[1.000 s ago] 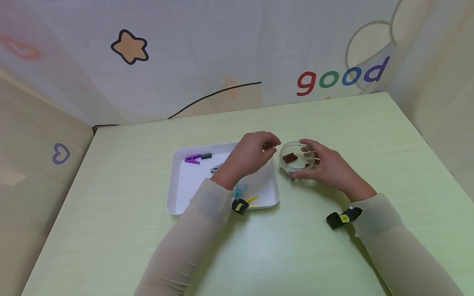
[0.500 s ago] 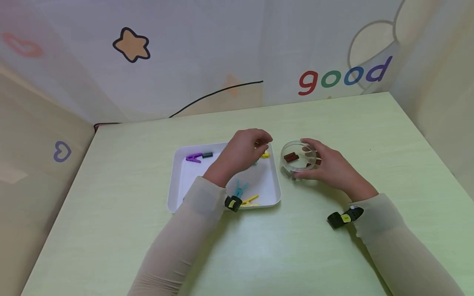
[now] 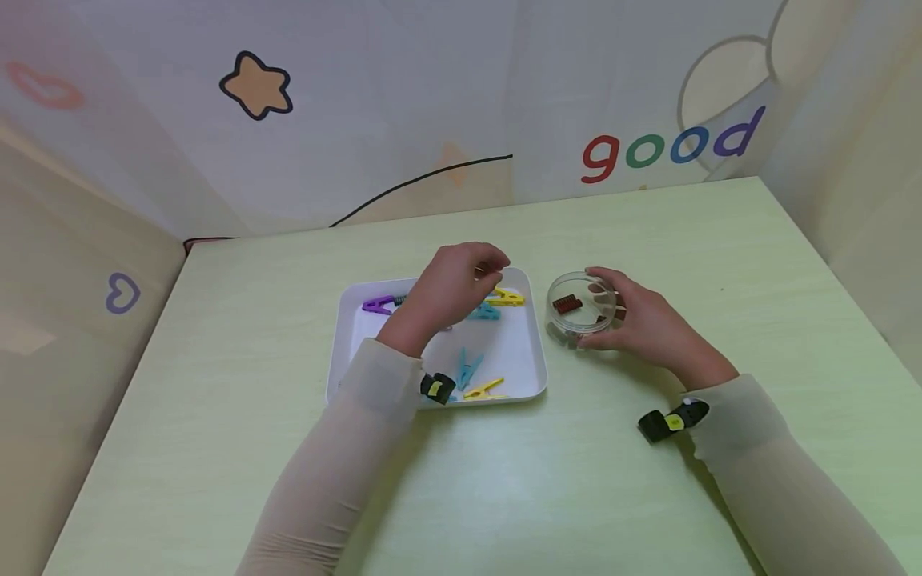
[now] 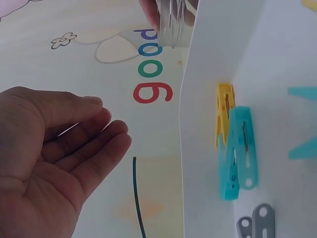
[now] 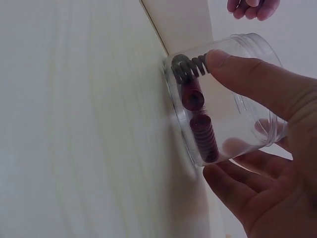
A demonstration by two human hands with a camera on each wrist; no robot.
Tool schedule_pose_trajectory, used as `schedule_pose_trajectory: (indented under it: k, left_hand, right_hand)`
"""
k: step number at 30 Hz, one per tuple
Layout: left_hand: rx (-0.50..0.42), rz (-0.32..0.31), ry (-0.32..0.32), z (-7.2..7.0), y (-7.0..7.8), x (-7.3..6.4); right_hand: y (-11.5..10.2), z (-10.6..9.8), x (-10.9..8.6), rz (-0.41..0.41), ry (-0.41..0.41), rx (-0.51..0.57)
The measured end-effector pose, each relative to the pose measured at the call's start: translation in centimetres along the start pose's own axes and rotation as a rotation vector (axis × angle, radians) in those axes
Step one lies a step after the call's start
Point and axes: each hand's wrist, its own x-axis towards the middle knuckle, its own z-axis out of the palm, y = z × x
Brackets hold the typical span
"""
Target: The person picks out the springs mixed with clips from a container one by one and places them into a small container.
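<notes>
My right hand grips a clear jar on the table, right of the white tray. Inside the jar lie dark red springs and a dark grey spring, seen in the right wrist view. Above the tray's back part hovers my left hand, fingers loosely bent and nothing visible in them. In the tray are a purple clothespin beside a partly covered dark spring, teal clothespins and yellow clothespins. A grey clothespin shows in the left wrist view.
The pale green table extends around the tray and jar. A printed cloth stands behind its back edge, and further cloth hangs at the sides.
My left hand has moved left from beside the jar to over the tray, uncovering the yellow and teal clothespins at its back right. My right hand stays on the jar.
</notes>
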Motion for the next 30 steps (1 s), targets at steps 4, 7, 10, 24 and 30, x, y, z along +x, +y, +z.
schedule_pose_trajectory:
  k: [4, 7, 10, 24, 30]
  left_hand:
    - [-0.001, -0.018, 0.012, -0.3, -0.6, -0.2]
    - [0.004, -0.03, 0.027, -0.5, -1.1, -0.4]
    - [0.003, -0.037, 0.037, -0.7, -1.5, -0.6]
    - [0.001, -0.102, 0.063, -1.3, -2.8, -1.3]
    - [-0.001, -0.09, 0.075, -1.4, -3.3, -1.4]
  right_hand:
    - [0.2, 0.0, 0.0, -0.006, -0.006, 0.011]
    - [0.4, 0.1, 0.0, -0.012, -0.004, 0.012]
    - [0.5, 0.2, 0.1, -0.018, 0.0, 0.005]
    - [0.6, 0.3, 0.2, -0.035, 0.011, 0.013]
    - [0.5, 0.2, 0.1, -0.022, -0.003, 0.019]
